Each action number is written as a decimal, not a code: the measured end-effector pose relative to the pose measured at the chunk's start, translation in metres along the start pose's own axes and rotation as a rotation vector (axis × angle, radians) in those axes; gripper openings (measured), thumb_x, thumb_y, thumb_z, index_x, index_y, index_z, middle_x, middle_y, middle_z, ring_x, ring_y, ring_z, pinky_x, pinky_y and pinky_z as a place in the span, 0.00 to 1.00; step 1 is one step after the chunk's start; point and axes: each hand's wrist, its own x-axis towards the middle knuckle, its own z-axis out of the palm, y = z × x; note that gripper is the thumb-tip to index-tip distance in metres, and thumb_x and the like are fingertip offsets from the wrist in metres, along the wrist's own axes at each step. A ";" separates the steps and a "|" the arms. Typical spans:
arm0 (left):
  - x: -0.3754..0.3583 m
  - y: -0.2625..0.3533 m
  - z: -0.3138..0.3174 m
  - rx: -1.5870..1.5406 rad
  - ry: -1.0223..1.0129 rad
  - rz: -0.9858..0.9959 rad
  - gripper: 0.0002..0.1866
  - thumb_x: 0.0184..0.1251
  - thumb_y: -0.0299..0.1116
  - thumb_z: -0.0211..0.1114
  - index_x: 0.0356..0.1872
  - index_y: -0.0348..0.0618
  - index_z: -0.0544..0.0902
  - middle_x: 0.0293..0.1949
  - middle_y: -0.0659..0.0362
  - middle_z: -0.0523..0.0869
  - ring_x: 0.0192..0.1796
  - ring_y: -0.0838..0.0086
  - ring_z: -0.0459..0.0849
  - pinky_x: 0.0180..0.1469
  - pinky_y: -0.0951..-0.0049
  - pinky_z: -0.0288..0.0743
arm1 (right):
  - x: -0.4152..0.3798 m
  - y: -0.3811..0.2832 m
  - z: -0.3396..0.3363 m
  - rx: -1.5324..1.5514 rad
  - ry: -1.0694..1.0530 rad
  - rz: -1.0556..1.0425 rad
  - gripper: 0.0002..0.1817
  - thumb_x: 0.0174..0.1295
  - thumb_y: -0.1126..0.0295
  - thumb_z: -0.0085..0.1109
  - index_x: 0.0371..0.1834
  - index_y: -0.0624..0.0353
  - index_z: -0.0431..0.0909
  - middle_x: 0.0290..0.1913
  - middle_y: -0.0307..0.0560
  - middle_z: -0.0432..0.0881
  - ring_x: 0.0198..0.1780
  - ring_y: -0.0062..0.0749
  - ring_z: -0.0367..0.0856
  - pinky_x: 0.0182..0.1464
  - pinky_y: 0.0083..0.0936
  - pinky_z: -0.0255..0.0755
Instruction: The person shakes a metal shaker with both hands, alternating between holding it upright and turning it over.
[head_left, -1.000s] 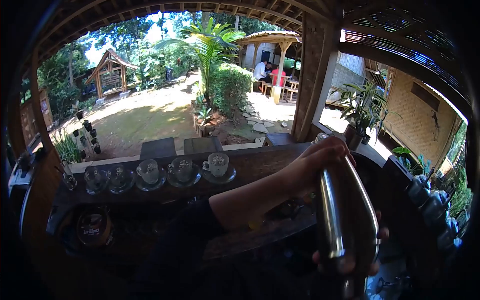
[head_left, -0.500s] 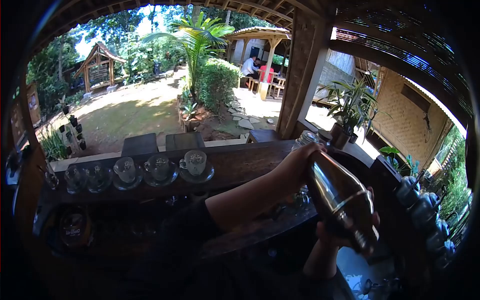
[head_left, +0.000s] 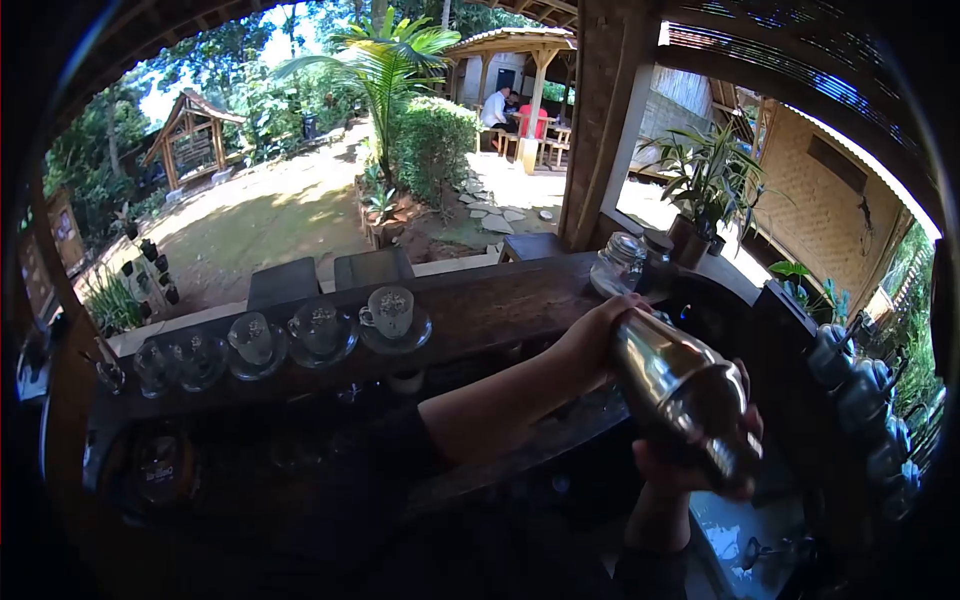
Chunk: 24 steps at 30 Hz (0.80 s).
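A shiny metal cocktail shaker [head_left: 672, 372] is tilted, its narrow capped end pointing down to the right. My left hand [head_left: 606, 328] is closed over its wide bottom end. My right hand [head_left: 668, 468] wraps round the lower part near the cap, its fingertips showing along the far side. A glass jar [head_left: 618, 264] with a metal clasp stands on the counter [head_left: 500, 312] just beyond my left hand. Further left on the same ledge, several glass cups, one a clear cup [head_left: 390, 308], rest on glass saucers.
A potted plant [head_left: 703, 190] stands beside the wooden post [head_left: 606, 120]. Several dark kettles [head_left: 860, 390] line the right edge. A sink [head_left: 722, 528] with a tap lies below my right hand. People sit under a shelter [head_left: 510, 42] outside.
The shaker has tipped a little, still in both hands. The view has shifted slightly, and more of the glass jar shows behind my left hand.
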 end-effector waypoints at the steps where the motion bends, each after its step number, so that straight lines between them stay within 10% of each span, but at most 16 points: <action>1: -0.007 0.005 0.017 -0.036 -0.091 -0.008 0.17 0.67 0.43 0.51 0.46 0.38 0.70 0.42 0.49 0.79 0.46 0.64 0.80 0.53 0.62 0.73 | 0.005 -0.023 -0.009 -0.098 -0.146 -0.003 0.52 0.43 0.54 0.72 0.67 0.47 0.44 0.66 0.50 0.52 0.64 0.58 0.58 0.64 0.48 0.63; 4: -0.030 0.020 0.050 0.252 -0.406 0.183 0.19 0.66 0.48 0.52 0.45 0.41 0.71 0.42 0.49 0.79 0.46 0.65 0.80 0.52 0.65 0.73 | -0.010 -0.035 -0.014 -0.076 -0.104 0.073 0.52 0.45 0.51 0.70 0.69 0.39 0.43 0.67 0.50 0.50 0.66 0.56 0.55 0.63 0.48 0.63; 9: 0.000 0.015 0.000 0.056 -0.007 -0.053 0.20 0.68 0.47 0.49 0.46 0.39 0.70 0.41 0.50 0.78 0.46 0.65 0.79 0.51 0.65 0.72 | -0.001 -0.012 0.007 -0.168 0.039 -0.058 0.39 0.54 0.37 0.52 0.67 0.36 0.53 0.71 0.51 0.44 0.66 0.54 0.59 0.63 0.55 0.60; 12: -0.025 0.015 0.023 0.382 -0.061 0.146 0.20 0.69 0.49 0.47 0.47 0.41 0.70 0.42 0.52 0.77 0.47 0.68 0.78 0.53 0.66 0.71 | 0.003 -0.057 -0.007 0.302 0.399 0.836 0.44 0.53 0.30 0.45 0.69 0.38 0.50 0.72 0.53 0.42 0.70 0.53 0.51 0.64 0.57 0.56; 17: -0.040 0.016 0.055 0.217 -0.202 0.105 0.19 0.68 0.47 0.48 0.46 0.42 0.72 0.40 0.52 0.77 0.46 0.68 0.78 0.52 0.66 0.70 | -0.019 -0.043 -0.013 -0.135 0.088 0.012 0.52 0.47 0.45 0.66 0.70 0.28 0.39 0.70 0.54 0.45 0.70 0.56 0.47 0.67 0.53 0.54; 24: -0.030 -0.002 0.034 -0.075 0.050 -0.010 0.18 0.67 0.44 0.48 0.47 0.39 0.70 0.42 0.49 0.79 0.46 0.63 0.79 0.54 0.62 0.71 | -0.001 -0.030 -0.024 -0.095 -0.017 0.033 0.58 0.40 0.49 0.73 0.69 0.35 0.36 0.68 0.45 0.50 0.69 0.55 0.51 0.66 0.58 0.54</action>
